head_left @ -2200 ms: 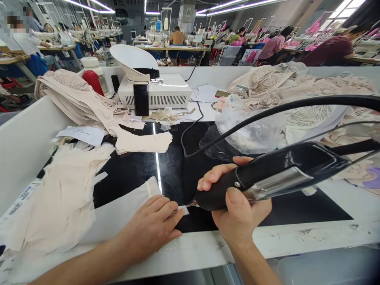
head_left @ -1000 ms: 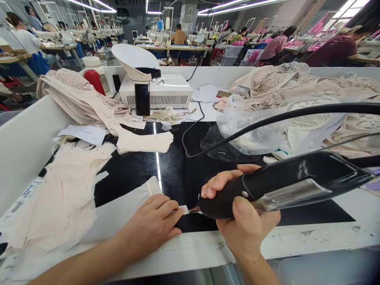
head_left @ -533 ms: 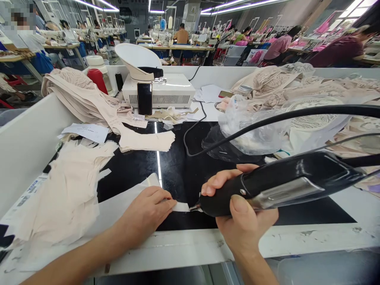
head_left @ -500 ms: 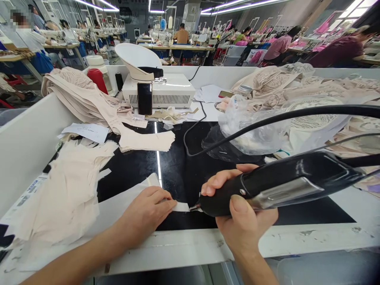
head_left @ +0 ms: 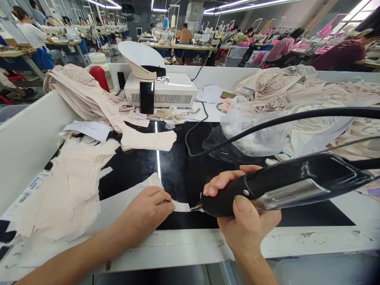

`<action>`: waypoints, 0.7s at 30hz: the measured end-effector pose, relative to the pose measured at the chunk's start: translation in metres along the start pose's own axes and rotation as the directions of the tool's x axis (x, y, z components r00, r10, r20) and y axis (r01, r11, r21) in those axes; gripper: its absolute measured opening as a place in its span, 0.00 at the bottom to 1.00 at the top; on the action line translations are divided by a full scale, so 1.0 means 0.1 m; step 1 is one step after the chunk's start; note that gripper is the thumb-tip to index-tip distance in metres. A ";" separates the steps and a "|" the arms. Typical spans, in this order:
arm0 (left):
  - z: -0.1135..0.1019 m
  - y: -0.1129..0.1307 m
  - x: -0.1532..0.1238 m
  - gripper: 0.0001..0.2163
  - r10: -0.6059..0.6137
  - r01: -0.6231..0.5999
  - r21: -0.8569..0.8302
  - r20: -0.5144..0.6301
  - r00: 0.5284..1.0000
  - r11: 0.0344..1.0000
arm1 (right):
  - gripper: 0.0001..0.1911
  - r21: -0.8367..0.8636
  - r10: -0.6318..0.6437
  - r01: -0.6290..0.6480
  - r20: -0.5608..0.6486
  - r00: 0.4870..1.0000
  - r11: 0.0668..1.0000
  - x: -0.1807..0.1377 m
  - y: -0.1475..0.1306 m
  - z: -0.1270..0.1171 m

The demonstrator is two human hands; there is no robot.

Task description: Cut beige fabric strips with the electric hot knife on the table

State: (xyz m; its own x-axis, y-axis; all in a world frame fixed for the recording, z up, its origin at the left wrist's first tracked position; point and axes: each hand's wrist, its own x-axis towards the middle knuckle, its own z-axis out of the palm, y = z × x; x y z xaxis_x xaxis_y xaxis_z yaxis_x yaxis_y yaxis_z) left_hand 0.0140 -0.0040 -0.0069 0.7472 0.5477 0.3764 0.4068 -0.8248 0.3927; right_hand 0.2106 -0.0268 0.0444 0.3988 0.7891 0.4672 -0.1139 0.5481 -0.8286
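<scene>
My right hand (head_left: 243, 221) grips a black hand-held cutting tool (head_left: 285, 184) with a metal lever and a thick black cable (head_left: 267, 123). Its tip rests on the black worktop (head_left: 178, 174) against the end of a pale fabric strip (head_left: 181, 206). My left hand (head_left: 145, 211) lies palm down with its fingers pressed together on a white fabric piece (head_left: 118, 202), holding the strip's near end flat beside the tool tip.
Beige cut pieces (head_left: 62, 190) are piled at the left, with a folded stack (head_left: 148, 139) behind. A white machine (head_left: 160, 89) with a phone (head_left: 147, 97) leaning on it stands at the back. Plastic bags (head_left: 252, 130) and lace garments (head_left: 311, 95) fill the right. Other people work at distant tables.
My left hand has slid a little leftward, exposing more of the strip. The tool tip has stayed at the strip's end, and the view has shifted slightly.
</scene>
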 end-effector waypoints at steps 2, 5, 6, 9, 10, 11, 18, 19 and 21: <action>0.00 0.00 0.00 0.08 0.000 0.000 0.006 0.006 1.000 1.000 | 0.20 -0.008 0.002 -0.002 -0.003 1.000 1.000 0.01 -0.01 0.01; 0.00 0.00 0.01 0.09 -0.006 0.006 -0.009 0.010 1.000 1.000 | 0.19 -0.023 0.008 -0.008 -0.008 1.000 1.000 0.01 -0.02 0.02; 0.00 0.00 0.01 0.09 -0.010 0.010 -0.018 0.009 1.000 1.000 | 0.19 -0.028 0.008 -0.008 -0.009 1.000 1.000 0.01 -0.02 0.02; -0.01 0.00 0.02 0.09 -0.011 0.011 -0.043 0.005 1.000 0.999 | 0.19 -0.033 0.006 -0.007 -0.014 1.000 0.999 0.01 -0.03 0.03; -0.01 0.00 0.02 0.09 -0.008 0.008 -0.047 0.007 1.000 0.999 | 0.20 -0.035 0.011 -0.011 -0.018 1.000 0.999 0.01 -0.04 0.03; -0.01 0.00 0.02 0.08 -0.005 0.005 -0.048 0.007 1.000 0.999 | 0.20 -0.037 0.017 -0.017 -0.023 1.000 0.999 0.02 -0.04 0.03; 0.02 -0.02 0.00 0.07 0.021 -0.022 -0.053 -0.019 1.000 0.998 | 0.21 0.015 0.035 -0.034 -0.079 0.996 0.999 0.08 -0.07 0.16; 0.02 -0.02 0.00 0.07 0.023 -0.024 -0.053 -0.020 1.000 0.998 | 0.21 0.033 0.034 -0.032 -0.077 0.996 0.999 0.08 -0.06 0.19; 0.03 -0.02 0.00 0.07 0.021 -0.022 -0.055 -0.016 1.000 0.998 | 0.20 0.068 0.029 -0.025 -0.063 0.998 0.997 0.08 -0.02 0.25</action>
State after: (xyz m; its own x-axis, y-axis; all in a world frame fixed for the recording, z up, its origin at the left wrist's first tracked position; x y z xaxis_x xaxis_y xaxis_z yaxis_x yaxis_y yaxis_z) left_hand 0.0145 -0.0028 -0.0103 0.7470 0.5326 0.3979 0.3609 -0.8275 0.4301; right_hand 0.1913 -0.0145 0.0577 0.4517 0.7856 0.4228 -0.1851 0.5462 -0.8170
